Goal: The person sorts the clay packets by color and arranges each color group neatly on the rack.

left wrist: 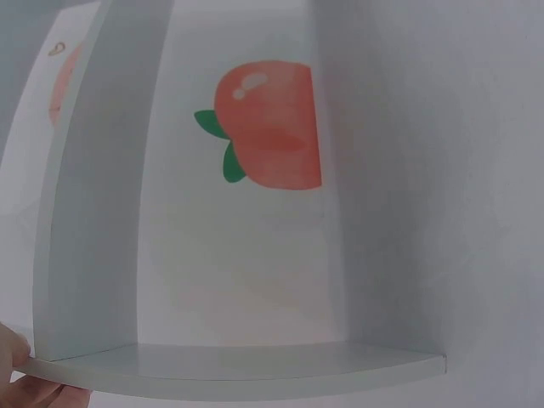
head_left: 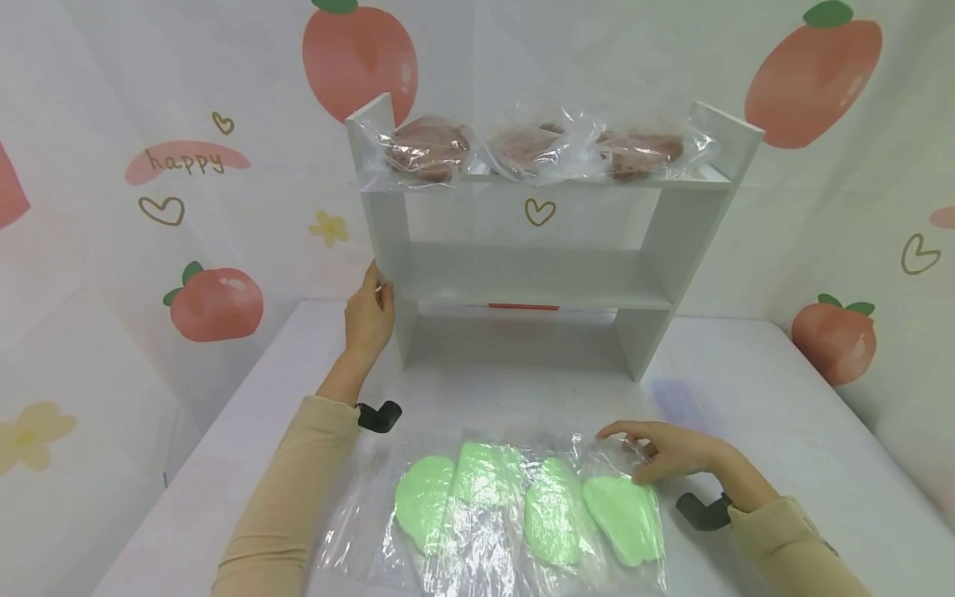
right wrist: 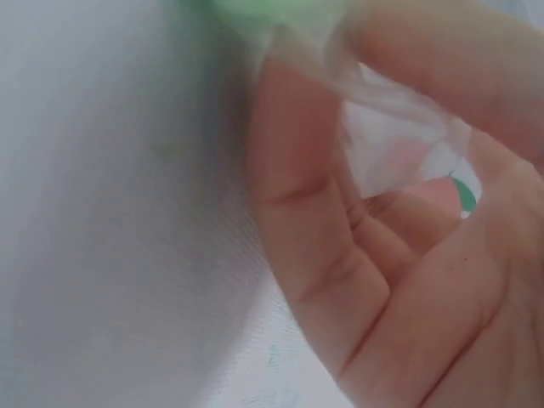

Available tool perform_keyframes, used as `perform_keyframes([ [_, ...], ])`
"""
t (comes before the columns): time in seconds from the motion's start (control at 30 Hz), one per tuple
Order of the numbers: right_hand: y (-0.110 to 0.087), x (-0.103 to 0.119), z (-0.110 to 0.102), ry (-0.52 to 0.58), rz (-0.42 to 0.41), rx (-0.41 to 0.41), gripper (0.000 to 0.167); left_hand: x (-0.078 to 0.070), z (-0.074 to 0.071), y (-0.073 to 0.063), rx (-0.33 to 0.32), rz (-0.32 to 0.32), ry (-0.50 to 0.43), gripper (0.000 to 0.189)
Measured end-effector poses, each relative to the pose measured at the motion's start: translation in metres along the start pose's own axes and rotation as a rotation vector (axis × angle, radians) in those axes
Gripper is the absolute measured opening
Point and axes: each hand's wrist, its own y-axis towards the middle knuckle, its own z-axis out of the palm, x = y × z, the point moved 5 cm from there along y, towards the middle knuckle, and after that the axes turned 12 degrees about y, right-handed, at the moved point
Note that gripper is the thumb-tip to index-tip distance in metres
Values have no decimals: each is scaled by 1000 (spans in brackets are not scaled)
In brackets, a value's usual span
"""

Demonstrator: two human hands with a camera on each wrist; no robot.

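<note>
My left hand grips the left side panel of a white shelf unit, thumb and fingers on either side of the panel's edge. On the table in front lies a row of clear plastic bags holding flat, light green pieces. My right hand is at the upper right corner of the rightmost bag. Its thumb and fingers curl around the clear film there, and blurred green shows just past the fingertips in the right wrist view.
Three bags with brown contents sit on the unit's top shelf. A fruit-printed curtain hangs behind and beside the white table. Each wrist wears a black strap mount.
</note>
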Motion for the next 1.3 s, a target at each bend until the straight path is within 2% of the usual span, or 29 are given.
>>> perform_keyframes([
  [0.1, 1, 1, 0, 32, -31, -2, 54, 0, 0, 1, 0, -3, -1, 44],
  [0.3, 4, 7, -3, 115, -144, -9, 51, 1, 0, 1, -18, 10, -10, 43],
  [0.6, 8, 15, -6, 86, -234, -73, 28, 2, 1, 1, -7, 0, -5, 44],
  [0.77, 10, 20, -6, 58, -281, -103, 25, 0, 0, -1, -20, 15, -8, 43],
  [1.03, 13, 26, -5, 147, -243, -128, 32, -1, 0, -1, -13, 2, -3, 44],
  [1.3, 17, 29, -6, 213, -212, -202, 41, -1, 0, -1, -19, -3, 6, 43],
])
